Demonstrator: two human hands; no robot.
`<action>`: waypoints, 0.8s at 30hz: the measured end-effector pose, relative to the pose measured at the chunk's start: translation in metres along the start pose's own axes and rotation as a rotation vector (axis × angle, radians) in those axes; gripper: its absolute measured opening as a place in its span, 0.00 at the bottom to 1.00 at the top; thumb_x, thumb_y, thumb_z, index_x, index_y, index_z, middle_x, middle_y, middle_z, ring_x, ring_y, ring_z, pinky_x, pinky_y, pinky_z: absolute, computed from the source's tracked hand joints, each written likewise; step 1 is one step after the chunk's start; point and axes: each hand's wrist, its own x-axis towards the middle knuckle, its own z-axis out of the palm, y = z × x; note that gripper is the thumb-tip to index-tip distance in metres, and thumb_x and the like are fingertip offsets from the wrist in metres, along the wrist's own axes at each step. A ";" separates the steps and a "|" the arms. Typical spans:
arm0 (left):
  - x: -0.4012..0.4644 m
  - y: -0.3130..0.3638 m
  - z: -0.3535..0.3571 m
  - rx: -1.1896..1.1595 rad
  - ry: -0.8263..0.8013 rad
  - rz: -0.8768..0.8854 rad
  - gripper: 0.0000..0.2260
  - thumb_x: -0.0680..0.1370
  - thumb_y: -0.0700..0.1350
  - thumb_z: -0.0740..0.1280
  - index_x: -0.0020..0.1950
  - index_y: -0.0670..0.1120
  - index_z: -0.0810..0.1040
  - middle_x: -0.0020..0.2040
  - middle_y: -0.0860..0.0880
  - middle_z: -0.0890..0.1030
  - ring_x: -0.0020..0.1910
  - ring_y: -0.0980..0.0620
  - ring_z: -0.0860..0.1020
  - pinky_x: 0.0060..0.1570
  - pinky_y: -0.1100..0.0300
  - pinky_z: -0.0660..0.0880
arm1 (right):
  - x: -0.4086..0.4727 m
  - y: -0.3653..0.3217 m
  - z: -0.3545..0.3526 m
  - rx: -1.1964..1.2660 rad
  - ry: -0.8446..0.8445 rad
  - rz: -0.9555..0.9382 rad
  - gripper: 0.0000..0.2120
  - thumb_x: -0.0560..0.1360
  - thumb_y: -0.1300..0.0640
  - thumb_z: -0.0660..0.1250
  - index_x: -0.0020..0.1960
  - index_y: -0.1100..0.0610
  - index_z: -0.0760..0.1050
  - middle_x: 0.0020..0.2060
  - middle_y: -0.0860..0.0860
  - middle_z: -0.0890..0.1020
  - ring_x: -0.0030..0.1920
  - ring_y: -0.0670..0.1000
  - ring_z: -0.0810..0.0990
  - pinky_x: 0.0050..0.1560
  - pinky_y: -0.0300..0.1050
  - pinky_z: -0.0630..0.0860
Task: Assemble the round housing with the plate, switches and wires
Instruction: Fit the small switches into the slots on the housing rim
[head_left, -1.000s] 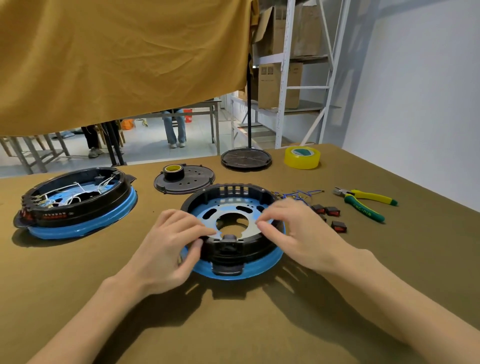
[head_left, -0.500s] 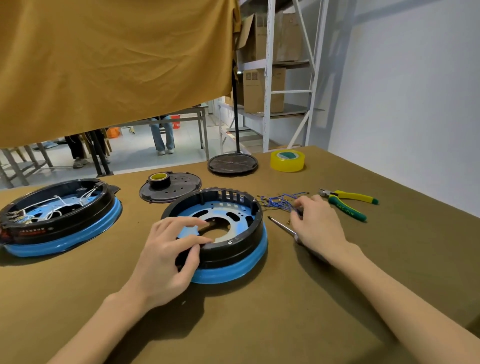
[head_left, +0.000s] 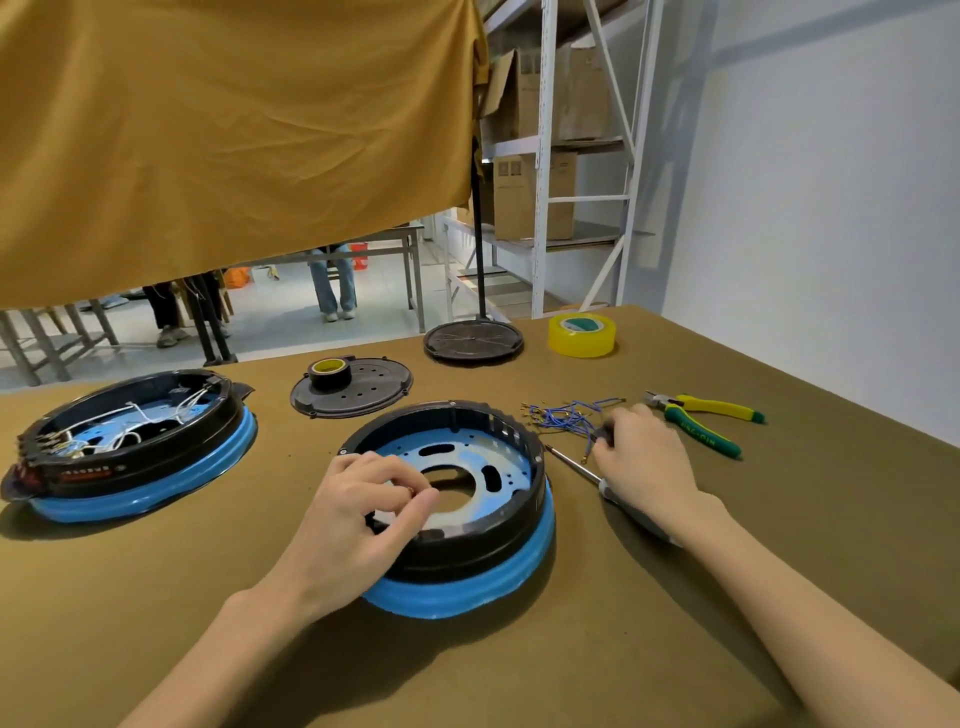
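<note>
Nearest to us, our left hand (head_left: 358, 512) rests over the near rim of the round housing (head_left: 452, 499), thumb and fingertips pinched together on something small that we cannot identify. The housing sits on the table (head_left: 675, 649), black wall on a blue base, with the pale blue plate (head_left: 467, 467) lying inside it. Just right of it our right hand (head_left: 641, 467) lies over the screwdriver (head_left: 576, 467), its fingers curled round a small dark piece at the edge of the blue wires (head_left: 566, 415); it may be a switch, but we cannot tell for sure.

We judge the step in hand to be fetching the next small part and bringing it to the housing. To do it well, we keep the left hand steadying the rim so the plate stays seated, lift the piece clear without dragging the loose wires along, and check its orientation before pressing it into the wall.

Counting outward: we see one open housing in work, one plate in it, one screwdriver, one loose bundle of blue wires whose strands are too tangled to count, and one pair of yellow-green pliers (head_left: 701, 421). To the left stands one second housing (head_left: 135, 447), already wired. Farther back lie one black cover disc (head_left: 358, 392) carrying one small tape roll (head_left: 328, 370), one dark round base (head_left: 472, 340), and one big yellow tape roll (head_left: 582, 335).
</note>
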 end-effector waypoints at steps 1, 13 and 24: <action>0.000 -0.001 -0.003 0.021 0.010 -0.014 0.21 0.80 0.60 0.62 0.35 0.51 0.84 0.46 0.63 0.82 0.53 0.54 0.79 0.63 0.56 0.65 | -0.001 -0.003 -0.001 0.163 0.047 -0.024 0.10 0.81 0.55 0.65 0.60 0.57 0.79 0.54 0.55 0.79 0.51 0.54 0.79 0.55 0.49 0.77; 0.029 0.035 0.003 0.080 -0.368 0.083 0.17 0.76 0.63 0.71 0.63 0.63 0.81 0.52 0.65 0.82 0.55 0.64 0.78 0.59 0.74 0.66 | -0.004 -0.052 -0.011 0.999 -0.059 -0.071 0.16 0.73 0.67 0.75 0.58 0.52 0.83 0.49 0.49 0.84 0.49 0.46 0.83 0.43 0.29 0.77; 0.038 0.000 -0.012 0.081 -0.213 -0.208 0.11 0.81 0.45 0.67 0.60 0.60 0.77 0.56 0.66 0.77 0.60 0.68 0.74 0.56 0.69 0.73 | -0.024 -0.059 0.003 1.019 0.032 -0.211 0.17 0.73 0.63 0.77 0.60 0.54 0.81 0.48 0.46 0.86 0.48 0.45 0.85 0.50 0.42 0.84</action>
